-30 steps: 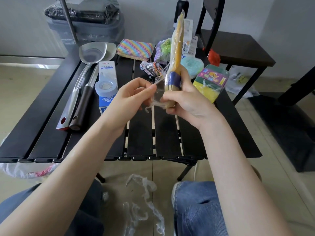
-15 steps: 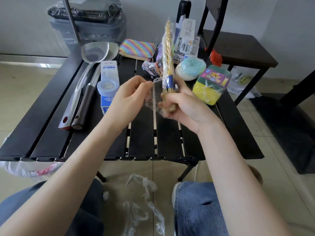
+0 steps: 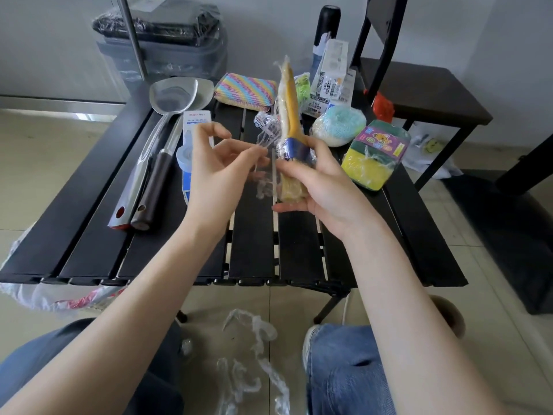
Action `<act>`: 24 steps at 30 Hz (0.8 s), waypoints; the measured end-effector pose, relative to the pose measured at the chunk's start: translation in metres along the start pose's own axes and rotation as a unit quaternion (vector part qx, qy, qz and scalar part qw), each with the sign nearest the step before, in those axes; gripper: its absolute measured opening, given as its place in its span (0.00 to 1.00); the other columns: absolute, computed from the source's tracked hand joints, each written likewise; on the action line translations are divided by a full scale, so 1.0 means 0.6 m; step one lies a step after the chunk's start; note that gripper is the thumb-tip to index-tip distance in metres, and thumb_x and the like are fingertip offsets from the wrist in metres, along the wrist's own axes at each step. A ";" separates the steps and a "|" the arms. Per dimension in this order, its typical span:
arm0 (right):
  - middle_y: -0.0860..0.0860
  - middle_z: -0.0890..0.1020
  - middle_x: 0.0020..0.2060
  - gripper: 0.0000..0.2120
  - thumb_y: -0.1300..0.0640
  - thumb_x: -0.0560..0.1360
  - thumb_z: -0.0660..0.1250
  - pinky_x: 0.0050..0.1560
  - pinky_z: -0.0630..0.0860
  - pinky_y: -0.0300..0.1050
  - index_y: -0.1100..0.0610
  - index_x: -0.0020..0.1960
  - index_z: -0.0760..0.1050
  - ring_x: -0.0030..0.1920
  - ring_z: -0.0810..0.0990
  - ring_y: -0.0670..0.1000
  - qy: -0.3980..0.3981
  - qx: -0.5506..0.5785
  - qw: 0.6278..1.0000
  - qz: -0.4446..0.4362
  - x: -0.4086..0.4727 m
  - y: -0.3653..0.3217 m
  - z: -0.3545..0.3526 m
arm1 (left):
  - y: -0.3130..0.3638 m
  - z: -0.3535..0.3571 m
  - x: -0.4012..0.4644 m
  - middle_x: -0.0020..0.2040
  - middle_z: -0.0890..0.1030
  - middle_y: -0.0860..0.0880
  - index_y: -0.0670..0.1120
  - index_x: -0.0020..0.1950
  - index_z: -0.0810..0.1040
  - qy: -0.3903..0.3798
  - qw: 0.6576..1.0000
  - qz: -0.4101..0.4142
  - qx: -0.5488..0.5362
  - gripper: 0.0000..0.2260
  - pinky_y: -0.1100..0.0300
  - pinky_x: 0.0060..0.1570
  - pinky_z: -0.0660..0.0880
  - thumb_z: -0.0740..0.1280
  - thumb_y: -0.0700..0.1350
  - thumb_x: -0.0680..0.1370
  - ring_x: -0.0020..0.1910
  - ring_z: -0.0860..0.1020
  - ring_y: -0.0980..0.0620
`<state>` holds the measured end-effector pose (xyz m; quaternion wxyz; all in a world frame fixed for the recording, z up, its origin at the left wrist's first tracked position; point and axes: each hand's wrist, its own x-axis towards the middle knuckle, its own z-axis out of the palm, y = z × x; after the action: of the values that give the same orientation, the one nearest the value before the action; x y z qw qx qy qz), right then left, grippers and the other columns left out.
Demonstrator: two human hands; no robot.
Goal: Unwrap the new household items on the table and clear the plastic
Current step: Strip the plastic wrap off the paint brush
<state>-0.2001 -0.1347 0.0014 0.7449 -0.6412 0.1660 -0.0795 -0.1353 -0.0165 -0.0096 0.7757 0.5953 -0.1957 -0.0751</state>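
The setting is a room in a home. The floor point(image 3: 59, 151) is beige tile, the wall plain white. A low black slatted folding table point(image 3: 254, 250) carries packaged cleaning sponges point(image 3: 375, 155) and steel spatulas point(image 3: 167, 115). A dark wooden chair point(image 3: 419, 91) stands beside it; a grey storage bin point(image 3: 167, 58) stands behind.

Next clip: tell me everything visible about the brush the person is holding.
The brush has a yellow handle, a dark blue band and pale bristles, and looks to be a paintbrush. It stands nearly upright over the table, handle up and bristles down. Clear plastic wrap still covers it, bunched at the handle tip. The right hand grips it at the bristle end below the band. The left hand pinches loose wrap beside it, pulling sideways.
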 end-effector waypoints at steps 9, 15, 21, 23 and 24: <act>0.46 0.77 0.45 0.16 0.57 0.78 0.64 0.41 0.79 0.51 0.49 0.62 0.64 0.45 0.81 0.54 0.092 -0.146 0.978 -0.119 -0.005 0.029 0.032 | -0.017 0.007 0.007 0.29 0.71 0.53 0.46 0.53 0.72 -0.034 0.983 0.015 0.179 0.11 0.59 0.26 0.74 0.66 0.53 0.78 0.27 0.74 0.54; 0.47 0.72 0.32 0.13 0.54 0.79 0.64 0.27 0.68 0.44 0.50 0.61 0.64 0.26 0.70 0.48 0.069 -0.066 0.993 -0.062 -0.001 0.031 0.046 | -0.020 0.008 0.009 0.34 0.74 0.56 0.44 0.43 0.70 0.067 0.963 0.108 0.237 0.10 0.71 0.31 0.66 0.59 0.45 0.83 0.29 0.70 0.61; 0.52 0.72 0.39 0.12 0.50 0.80 0.55 0.24 0.72 0.40 0.54 0.58 0.71 0.29 0.75 0.47 0.033 0.106 0.993 0.028 0.007 0.020 0.031 | -0.011 -0.006 0.018 0.43 0.83 0.52 0.50 0.40 0.64 0.131 0.978 0.068 0.146 0.12 0.63 0.22 0.62 0.53 0.46 0.84 0.18 0.65 0.57; 0.52 0.77 0.40 0.14 0.50 0.81 0.53 0.28 0.77 0.42 0.55 0.56 0.74 0.32 0.80 0.48 0.025 0.151 0.987 0.046 0.009 0.020 0.021 | -0.006 -0.011 0.020 0.43 0.85 0.51 0.50 0.41 0.63 0.123 0.984 0.041 0.120 0.12 0.63 0.22 0.60 0.52 0.47 0.84 0.18 0.62 0.55; 0.52 0.79 0.41 0.16 0.51 0.81 0.53 0.31 0.79 0.43 0.56 0.58 0.76 0.35 0.82 0.48 0.024 0.166 0.984 0.055 0.010 0.022 0.017 | -0.003 -0.013 0.021 0.43 0.85 0.51 0.50 0.41 0.63 0.117 0.986 0.032 0.111 0.12 0.62 0.22 0.60 0.52 0.47 0.84 0.18 0.61 0.55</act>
<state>-0.1921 -0.1253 -0.0111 0.8402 -0.4963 0.2033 -0.0796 -0.1207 -0.0144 -0.0105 0.7245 0.6756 -0.1298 0.0426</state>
